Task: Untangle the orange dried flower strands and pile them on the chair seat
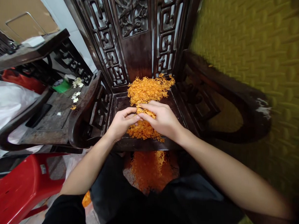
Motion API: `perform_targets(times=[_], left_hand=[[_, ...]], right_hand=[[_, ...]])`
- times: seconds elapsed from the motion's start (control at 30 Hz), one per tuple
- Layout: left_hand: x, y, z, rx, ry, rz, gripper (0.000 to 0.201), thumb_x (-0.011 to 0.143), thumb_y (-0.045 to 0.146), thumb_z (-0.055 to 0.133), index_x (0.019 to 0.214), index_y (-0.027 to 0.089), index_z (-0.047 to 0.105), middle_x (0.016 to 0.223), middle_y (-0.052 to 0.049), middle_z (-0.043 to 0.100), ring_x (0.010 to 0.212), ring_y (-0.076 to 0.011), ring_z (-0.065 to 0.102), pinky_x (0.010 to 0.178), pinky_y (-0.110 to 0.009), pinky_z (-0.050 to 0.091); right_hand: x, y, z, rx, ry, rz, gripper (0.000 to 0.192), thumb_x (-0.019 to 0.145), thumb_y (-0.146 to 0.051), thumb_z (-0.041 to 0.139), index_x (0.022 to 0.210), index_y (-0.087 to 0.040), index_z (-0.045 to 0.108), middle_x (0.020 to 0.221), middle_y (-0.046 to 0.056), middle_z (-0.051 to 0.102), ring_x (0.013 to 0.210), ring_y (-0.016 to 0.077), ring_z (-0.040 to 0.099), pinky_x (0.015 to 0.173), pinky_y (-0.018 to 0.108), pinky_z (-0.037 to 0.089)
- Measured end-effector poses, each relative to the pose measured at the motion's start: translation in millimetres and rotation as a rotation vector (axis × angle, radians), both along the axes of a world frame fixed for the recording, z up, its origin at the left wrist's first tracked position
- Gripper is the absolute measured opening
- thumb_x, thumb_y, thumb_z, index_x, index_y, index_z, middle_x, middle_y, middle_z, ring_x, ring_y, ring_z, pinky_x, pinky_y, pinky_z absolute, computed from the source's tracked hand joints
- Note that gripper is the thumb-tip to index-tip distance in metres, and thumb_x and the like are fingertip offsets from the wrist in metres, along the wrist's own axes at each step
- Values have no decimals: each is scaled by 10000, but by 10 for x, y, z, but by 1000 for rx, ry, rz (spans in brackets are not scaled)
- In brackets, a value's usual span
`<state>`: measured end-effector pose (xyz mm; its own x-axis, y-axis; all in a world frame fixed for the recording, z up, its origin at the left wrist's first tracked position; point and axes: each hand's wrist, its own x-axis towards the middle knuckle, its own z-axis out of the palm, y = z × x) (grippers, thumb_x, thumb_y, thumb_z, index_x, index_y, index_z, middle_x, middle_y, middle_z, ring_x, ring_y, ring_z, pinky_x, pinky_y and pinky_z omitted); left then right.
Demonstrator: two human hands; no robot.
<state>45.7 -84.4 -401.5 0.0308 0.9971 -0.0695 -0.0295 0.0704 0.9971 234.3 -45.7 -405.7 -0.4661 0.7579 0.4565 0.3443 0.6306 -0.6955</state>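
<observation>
Orange strand heap (148, 92) on carved chair seat (120, 102), long axis running from the backrest to the front edge; bare seat lies open left of it. Left hand (121, 122) and right hand (161, 119) meet at the front, fingertips pinching one clump (139, 112) between them.

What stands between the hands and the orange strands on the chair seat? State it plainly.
Nothing visible. The left hand and the right hand already rest on the pile of orange strands on the dark wooden chair seat, and their fingertips meet on a clump. No other thing lies between them.
</observation>
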Motion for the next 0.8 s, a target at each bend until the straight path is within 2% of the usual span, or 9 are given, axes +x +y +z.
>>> perform_targets(times=[0.13, 0.23, 0.3, 0.37, 0.43, 0.53, 0.63, 0.7, 0.8], left_hand=[[50, -41, 63, 21, 109, 56, 335, 675, 376, 913, 857, 139, 763, 734, -30, 742, 585, -127, 633, 543, -244, 509], [5, -65, 103, 5, 115, 73, 283, 688, 344, 905, 819, 131, 772, 623, -30, 708, 510, -119, 602, 474, -224, 455], [-57, -73, 126, -21, 77, 96, 237, 686, 303, 903, 789, 128, 781, 589, -31, 687, 501, -117, 602, 454, -214, 437], [-118, -68, 140, -58, 26, 114, 213, 675, 269, 905, 779, 124, 789, 592, -36, 681, 511, -117, 612, 447, -205, 429], [-157, -49, 140, -95, -23, 113, 225, 665, 256, 912, 801, 118, 797, 623, -48, 694, 529, -119, 626, 449, -201, 430], [-157, -12, 114, -105, -68, 106, 268, 679, 277, 913, 865, 120, 801, 669, -56, 714, 568, -128, 652, 462, -200, 437], [-114, 5, 70, -61, -57, 85, 293, 704, 298, 906, 923, 139, 794, 731, -54, 733, 653, -145, 692, 518, -204, 472], [-76, -3, 38, -17, -39, 74, 294, 710, 295, 905, 940, 153, 788, 777, -49, 745, 698, -143, 697, 577, -212, 502], [-17, -31, 7, 44, 12, 81, 261, 707, 282, 904, 904, 163, 781, 796, -31, 746, 672, -117, 656, 622, -221, 518]], right_hand=[[-7, -26, 36, 58, -51, -33, 189, 993, -286, 596, 986, -179, 752, 990, 77, 732, 874, 207, 655, 799, 337, 483], [99, 63, 87, 130, -175, -145, 201, 996, -301, 572, 931, -186, 724, 1003, 86, 718, 846, 216, 640, 772, 351, 462], [234, 193, 106, 147, -154, -242, 184, 977, -299, 587, 894, -190, 710, 979, 91, 721, 865, 233, 652, 797, 369, 473], [379, 322, 116, 96, -61, -337, 163, 943, -313, 625, 858, -195, 699, 922, 90, 730, 843, 242, 670, 800, 383, 496], [477, 386, 131, -46, 35, -368, 156, 904, -337, 661, 854, -195, 702, 844, 77, 738, 743, 232, 683, 743, 382, 521], [479, 319, 175, -282, 126, -262, 164, 856, -324, 680, 915, -181, 735, 783, 53, 752, 562, 183, 659, 617, 346, 531], [350, 162, 215, -365, 115, -63, 286, 852, -312, 678, 1084, -181, 780, 878, 49, 790, 534, 162, 659, 586, 329, 542], [240, 75, 214, -361, 72, 44, 354, 853, -344, 707, 1165, -198, 789, 988, 54, 805, 690, 199, 731, 692, 348, 581], [99, 6, 168, -343, 57, 100, 334, 848, -375, 746, 1128, -205, 807, 1089, 58, 804, 970, 241, 754, 883, 362, 571]])
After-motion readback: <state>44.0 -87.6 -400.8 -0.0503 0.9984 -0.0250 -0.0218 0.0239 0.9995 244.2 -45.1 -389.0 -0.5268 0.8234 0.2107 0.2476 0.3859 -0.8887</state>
